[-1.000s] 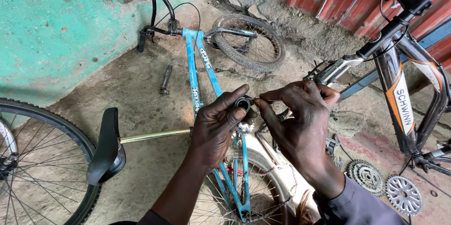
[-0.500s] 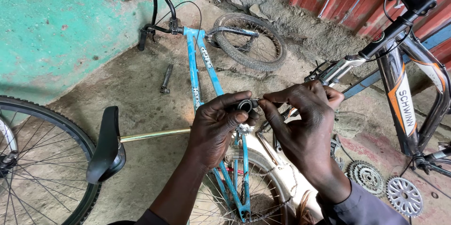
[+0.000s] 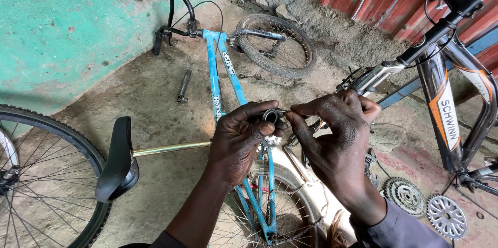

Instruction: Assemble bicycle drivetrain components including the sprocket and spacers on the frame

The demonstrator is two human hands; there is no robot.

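My left hand [image 3: 239,142] comes up from the bottom centre of the frame, wrist bent, thumb and fingers pinching a small dark ring-shaped part [image 3: 270,115] at mid-frame. My right hand [image 3: 332,139] rises from the lower right, its fingertips curled in and pinched against the same part from the other side. Beneath both hands lies the blue bicycle frame [image 3: 223,79], running toward the upper centre. Its black saddle [image 3: 116,160] sits at lower left. Two sprockets [image 3: 425,204] lie on the ground at lower right. A loose wheel [image 3: 275,46] rests at upper centre.
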